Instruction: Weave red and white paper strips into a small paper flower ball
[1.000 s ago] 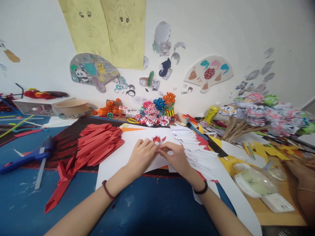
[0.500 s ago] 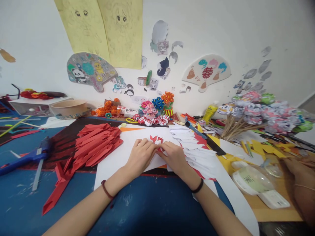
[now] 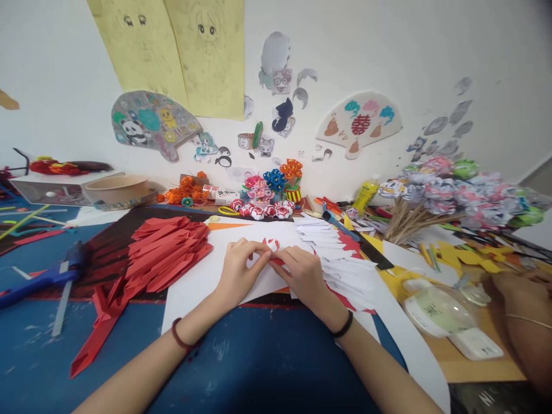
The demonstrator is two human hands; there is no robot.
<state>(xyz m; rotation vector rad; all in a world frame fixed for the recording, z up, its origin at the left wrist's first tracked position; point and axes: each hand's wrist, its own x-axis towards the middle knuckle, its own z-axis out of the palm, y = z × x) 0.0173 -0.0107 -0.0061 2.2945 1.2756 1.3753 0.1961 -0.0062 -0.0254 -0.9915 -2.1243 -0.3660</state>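
My left hand and my right hand meet over a white sheet on the table. Between their fingertips they pinch a small red-and-white folded paper piece, mostly hidden by the fingers. A pile of folded red paper strips lies to the left of my left hand. A stack of folded white paper strips lies just right of my right hand, over red paper.
A blue glue gun lies at the far left. Small paper flowers and pots stand by the wall. A bunch of paper flowers on sticks lies at right. Another person's hand rests at the right edge beside a clear plastic container.
My hands pressed the red-and-white piece lower onto the sheet, so less of it shows above my fingers. The view drifted slightly; the other person's hand stays at the right edge.
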